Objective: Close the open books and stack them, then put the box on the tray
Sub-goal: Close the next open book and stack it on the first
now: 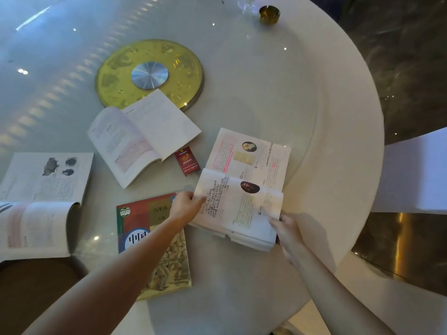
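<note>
An open book with portraits and highlighted text [249, 180] lies at the right of the round table. My left hand [185, 205] grips the left edge of its near half, and my right hand [284, 228] grips the near right corner; that near half is raised off the table. A closed book with a red and green cover [154, 252] lies under my left forearm. Another open book [142, 136] rests in the middle. A third open book [41, 201] lies at the left, its near pages curled. A small red box [187, 160] sits between the middle and right books.
A gold disc with a silver hub [150, 74], perhaps the tray, sits at the centre of the glass turntable [266, 93]. A small gold dish [269, 14] stands at the far edge. A brown chair seat [36, 286] is at the near left, a white surface [416, 170] at the right.
</note>
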### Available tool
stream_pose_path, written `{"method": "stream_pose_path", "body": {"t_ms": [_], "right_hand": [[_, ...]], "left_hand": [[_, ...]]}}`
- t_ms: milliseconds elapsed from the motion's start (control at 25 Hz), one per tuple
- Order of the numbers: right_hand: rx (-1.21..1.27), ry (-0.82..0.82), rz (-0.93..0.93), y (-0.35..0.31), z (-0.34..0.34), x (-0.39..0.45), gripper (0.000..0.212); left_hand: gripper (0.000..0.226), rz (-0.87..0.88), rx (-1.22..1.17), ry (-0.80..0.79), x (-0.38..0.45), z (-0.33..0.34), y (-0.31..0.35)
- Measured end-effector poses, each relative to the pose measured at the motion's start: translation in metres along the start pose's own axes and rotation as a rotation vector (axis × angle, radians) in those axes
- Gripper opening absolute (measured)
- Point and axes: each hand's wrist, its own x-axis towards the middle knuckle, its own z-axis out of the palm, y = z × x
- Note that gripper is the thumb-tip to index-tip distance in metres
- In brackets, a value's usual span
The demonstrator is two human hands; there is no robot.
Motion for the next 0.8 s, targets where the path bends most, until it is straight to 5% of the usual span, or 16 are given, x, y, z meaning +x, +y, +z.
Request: {"method": "stream_pose_path", "body": {"t_ms": [200,360,520,640,720,800], "right_hand": [[-0.006,-0.055,0.089,-0.013,-0.031,-0.015,0.010],[0.177,-0.043,-0.030,-0.066,-0.041,0.004,0.015],[0.342,-0.048,-0.023,-0.124,-0.028,0.039,0.008],[0.171,-0.029,0.055,-0.136,-0.019,0.067,0.040],[-0.121,0.058,-0.005,-0.141,-0.014,0.084,0.060],[-0.503,0.244,-0.194,-0.151,-0.006,0.097,0.056]], "left_hand": [[0.023,-0.047,-0.166,-0.139,-0.010,-0.014,-0.002],[0.027,-0.141,-0.511,-0.157,-0.003,-0.019,0.037],[0.056,-0.190,-0.781,-0.219,0.012,-0.017,0.078],[0.066,-0.273,-0.846,-0.190,0.017,-0.005,0.084],[0.049,-0.322,-0.799,-0.153,0.014,0.011,0.080],[0.029,-0.390,-0.750,-0.149,0.005,0.030,0.074]]}}
